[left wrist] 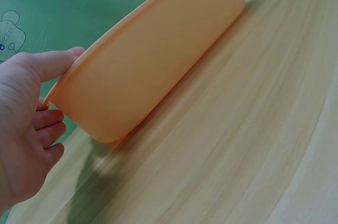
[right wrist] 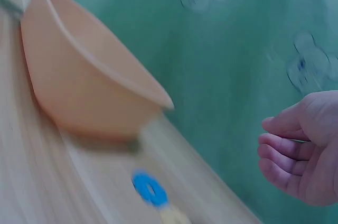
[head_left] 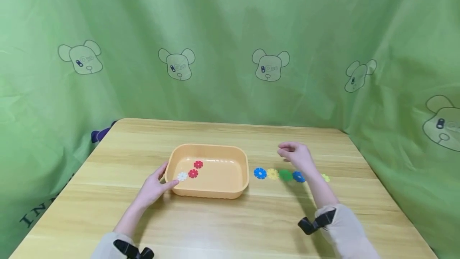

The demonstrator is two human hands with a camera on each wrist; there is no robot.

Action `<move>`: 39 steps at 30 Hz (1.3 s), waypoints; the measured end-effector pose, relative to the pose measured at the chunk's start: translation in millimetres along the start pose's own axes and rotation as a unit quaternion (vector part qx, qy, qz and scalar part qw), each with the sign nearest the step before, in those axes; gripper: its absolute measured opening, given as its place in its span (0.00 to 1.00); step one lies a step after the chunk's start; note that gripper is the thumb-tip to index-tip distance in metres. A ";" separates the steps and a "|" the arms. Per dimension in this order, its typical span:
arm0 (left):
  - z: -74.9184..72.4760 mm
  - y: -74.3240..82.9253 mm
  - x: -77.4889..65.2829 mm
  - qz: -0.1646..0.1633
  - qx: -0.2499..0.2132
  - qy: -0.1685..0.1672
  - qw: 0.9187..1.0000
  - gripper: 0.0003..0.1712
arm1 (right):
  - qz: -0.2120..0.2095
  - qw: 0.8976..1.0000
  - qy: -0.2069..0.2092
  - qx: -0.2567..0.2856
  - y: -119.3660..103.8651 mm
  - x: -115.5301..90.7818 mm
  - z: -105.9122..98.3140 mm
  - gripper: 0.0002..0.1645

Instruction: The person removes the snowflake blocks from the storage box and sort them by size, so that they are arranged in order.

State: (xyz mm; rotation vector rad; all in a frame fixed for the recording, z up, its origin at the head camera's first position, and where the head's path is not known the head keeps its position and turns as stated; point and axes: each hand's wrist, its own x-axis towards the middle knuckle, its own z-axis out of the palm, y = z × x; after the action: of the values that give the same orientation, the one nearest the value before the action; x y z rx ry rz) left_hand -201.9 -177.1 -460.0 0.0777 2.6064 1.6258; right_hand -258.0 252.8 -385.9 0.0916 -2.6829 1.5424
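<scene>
My left hand (head_left: 152, 189) grips the left end of the tray (head_left: 215, 194), short of the far edge of the table (head_left: 233, 227); right hand (head_left: 296, 156) hangs loosely curled, no piece visible, and its forearm (head_left: 322, 189), if lowered, could scatter the flower discs (head_left: 260, 173).

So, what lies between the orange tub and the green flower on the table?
In the head view, a blue flower comes first after the tub, then a yellow flower, right before the green flower.
</scene>
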 end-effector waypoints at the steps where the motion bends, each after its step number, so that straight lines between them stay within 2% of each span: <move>1: -0.1 0.0 0.2 0.000 0.001 0.000 1.000 0.48 | 0.001 1.000 -0.011 0.009 -5.5 1.4 6.9 0.19; 8: -0.1 0.2 0.7 -0.001 -0.001 0.000 1.000 0.48 | -0.002 0.996 -0.067 0.061 -36.9 11.6 58.3 0.19; 20: -0.1 2.0 2.4 0.004 -0.010 -0.004 1.000 0.49 | 0.010 0.985 -0.153 0.086 -77.4 23.9 137.8 0.21; 29: 0.1 -1.1 1.8 0.000 -0.010 -0.001 1.000 0.50 | 0.008 0.978 -0.196 0.074 -80.2 30.4 195.2 0.20; 34: 0.3 -1.3 1.3 0.002 -0.014 -0.003 1.000 0.49 | 0.010 0.981 -0.190 0.050 -73.8 29.2 219.3 0.18; 39: 0.6 -1.2 0.8 0.000 -0.012 -0.002 1.000 0.49 | 0.016 0.982 -0.184 0.034 -72.7 26.7 233.3 0.17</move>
State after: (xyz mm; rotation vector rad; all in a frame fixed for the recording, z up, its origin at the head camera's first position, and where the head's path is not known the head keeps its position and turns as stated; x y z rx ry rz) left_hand -202.7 -177.0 -461.3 0.0787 2.5824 1.6546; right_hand -281.7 13.9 -438.7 0.3733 -2.9116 1.7838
